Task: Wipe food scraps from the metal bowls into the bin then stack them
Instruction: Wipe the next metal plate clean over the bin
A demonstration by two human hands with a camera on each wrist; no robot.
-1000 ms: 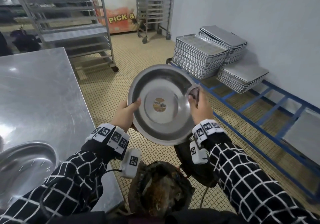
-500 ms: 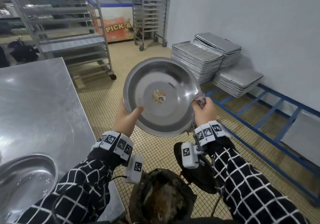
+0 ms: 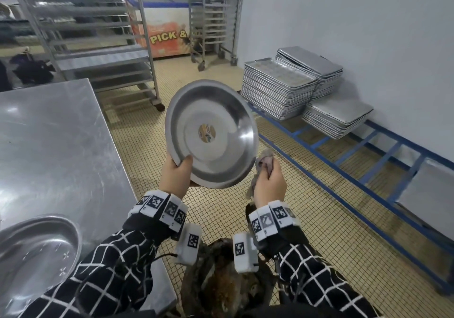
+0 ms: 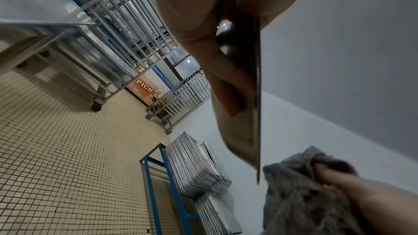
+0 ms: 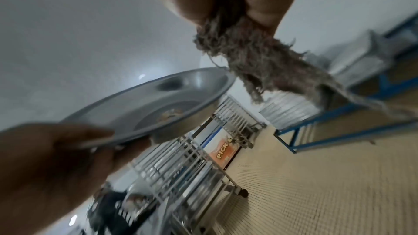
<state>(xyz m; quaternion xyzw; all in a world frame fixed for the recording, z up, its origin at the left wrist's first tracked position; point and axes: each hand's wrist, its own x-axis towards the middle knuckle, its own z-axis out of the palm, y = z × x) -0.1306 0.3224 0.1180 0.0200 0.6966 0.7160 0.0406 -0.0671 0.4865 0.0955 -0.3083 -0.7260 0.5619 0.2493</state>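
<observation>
A round metal bowl [image 3: 216,133] with a small sticker at its centre is tilted toward me above the floor. My left hand [image 3: 178,172] grips its lower left rim, thumb on the inside. The left wrist view shows the bowl [image 4: 246,110] edge-on, with the fingers [image 4: 224,85] behind it. My right hand [image 3: 269,182] clutches a grey rag [image 3: 264,163] just off the bowl's lower right rim. In the right wrist view the rag [image 5: 260,58] hangs beside the bowl [image 5: 158,104]. A dark bin [image 3: 228,283] with brown scraps sits below my wrists.
A steel table [image 3: 54,140] stands at the left, with another metal bowl [image 3: 32,256] near its front edge. Stacked baking trays [image 3: 277,89] rest on a blue floor rack [image 3: 368,150] by the right wall. Wheeled tray racks [image 3: 93,35] stand behind.
The right hand with the rag has slid down the bowl's right rim and come off it at the lower right. The left hand still holds the bowl, which has tilted a little.
</observation>
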